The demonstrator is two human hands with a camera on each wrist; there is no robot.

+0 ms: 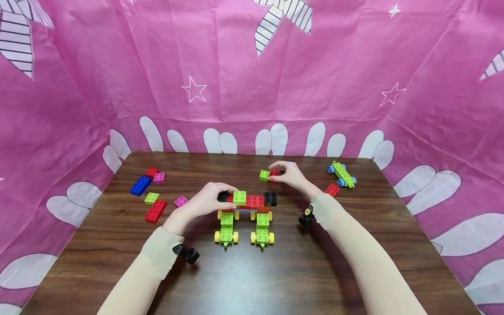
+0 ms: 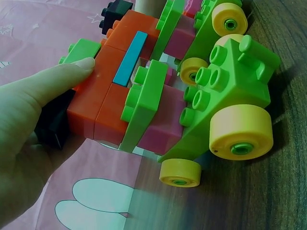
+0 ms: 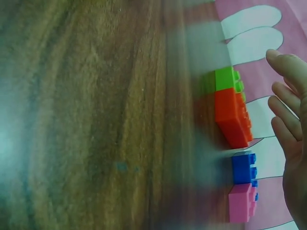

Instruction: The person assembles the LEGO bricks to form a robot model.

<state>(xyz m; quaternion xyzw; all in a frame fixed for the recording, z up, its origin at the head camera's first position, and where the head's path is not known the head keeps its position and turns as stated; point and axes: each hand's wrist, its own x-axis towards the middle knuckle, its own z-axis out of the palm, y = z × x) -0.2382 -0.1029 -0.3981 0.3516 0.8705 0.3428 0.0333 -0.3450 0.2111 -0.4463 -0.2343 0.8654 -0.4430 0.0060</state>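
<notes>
My left hand point(image 1: 208, 199) grips the left end of a toy brick structure point(image 1: 254, 201), its thumb on the front of the red bricks. A light green brick point(image 1: 239, 197) sits on top, and a black brick point(image 1: 270, 199) caps the right end. Underneath are two green wheeled bases point(image 1: 226, 235) with yellow wheels; pink bricks point(image 2: 163, 117) show in the left wrist view. My right hand point(image 1: 291, 175) hovers by a red brick point(image 3: 231, 117) with a green brick point(image 3: 224, 79) against it. In the right wrist view its fingers stand apart from the bricks.
Beside the red brick, a blue brick point(image 3: 242, 167) and a pink brick point(image 3: 239, 203) lie near the far edge. Loose red, blue point(image 1: 140, 185), green and pink bricks are at left. A green car base point(image 1: 342, 174) with blue wheels and a red brick point(image 1: 332, 189) lie at right.
</notes>
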